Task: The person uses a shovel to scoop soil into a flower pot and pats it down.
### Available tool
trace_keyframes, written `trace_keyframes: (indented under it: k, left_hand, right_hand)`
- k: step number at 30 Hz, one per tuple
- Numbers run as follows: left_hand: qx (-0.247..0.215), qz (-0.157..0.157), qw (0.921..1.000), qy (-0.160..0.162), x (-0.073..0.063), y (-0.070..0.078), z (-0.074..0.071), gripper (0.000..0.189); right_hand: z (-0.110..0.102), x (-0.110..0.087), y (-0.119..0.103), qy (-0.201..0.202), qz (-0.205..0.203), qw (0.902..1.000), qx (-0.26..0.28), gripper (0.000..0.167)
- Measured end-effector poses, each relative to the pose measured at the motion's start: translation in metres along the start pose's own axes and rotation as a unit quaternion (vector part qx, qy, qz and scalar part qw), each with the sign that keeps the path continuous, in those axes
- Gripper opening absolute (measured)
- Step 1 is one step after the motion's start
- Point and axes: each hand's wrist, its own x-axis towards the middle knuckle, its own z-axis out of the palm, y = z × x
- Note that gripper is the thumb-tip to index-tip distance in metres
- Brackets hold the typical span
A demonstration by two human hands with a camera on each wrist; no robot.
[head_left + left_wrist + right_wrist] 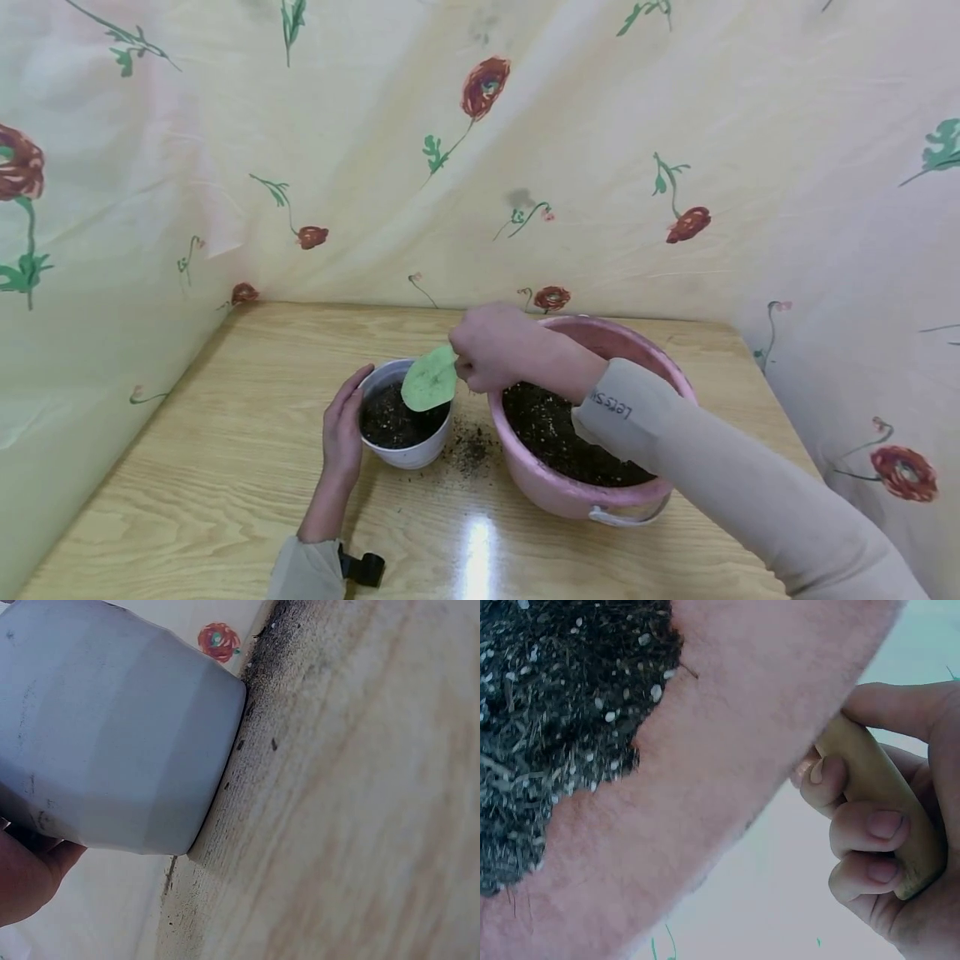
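A white plant pot (408, 457) with dark soil (393, 421) in it stands upright on the table. My left hand (343, 433) holds it from the left, fingers along its side and up at the rim. In the left wrist view the pot's smooth wall (120, 727) fills the upper left. My right hand (491, 346) grips a hand trowel with a green blade (430, 380), tilted over the pot's right side. Its wooden handle (889, 799) shows in the right wrist view, with my fingers curled round it. My right forearm crosses above a pink tub (555, 492) of soil.
Loose soil (471, 450) lies scattered on the wooden table (225, 417) between pot and tub. A white handle (628, 518) hangs at the tub's front. Flower-patterned cloth (375, 167) stands behind the table and along both sides.
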Motion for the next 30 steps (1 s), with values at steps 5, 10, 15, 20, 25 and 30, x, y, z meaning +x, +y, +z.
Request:
trace_keyframes:
  k: [5,10,15,20,25,30]
  left_hand:
    - [-0.004,0.002,0.9999,0.009,0.000,0.000,0.000,0.038]
    - [-0.010,0.004,0.9999,0.010,0.001,0.003,-0.002,0.037]
    - [-0.061,0.029,0.9977,0.007,0.003,0.007,-0.004,0.039]
    - [-0.063,0.062,0.9957,0.026,0.006,0.016,-0.003,0.039]
    - [-0.017,0.102,0.9942,0.030,0.012,0.033,0.001,0.038]
    - [-0.018,0.138,0.9903,0.006,0.014,0.048,0.008,0.036]
  right_hand:
    - [-0.009,-0.011,0.004,0.029,-0.005,0.9996,0.000,0.039]
    - [-0.016,-0.028,0.013,0.076,-0.017,0.9968,0.016,0.044]
    - [-0.023,-0.047,0.021,0.093,-0.002,0.9948,0.041,0.044]
    - [-0.029,-0.067,0.032,0.127,0.007,0.9906,0.051,0.042]
    - [-0.033,-0.091,0.041,0.153,0.025,0.9871,0.041,0.041]
    - [-0.033,-0.114,0.046,0.169,0.031,0.9841,0.045,0.046]
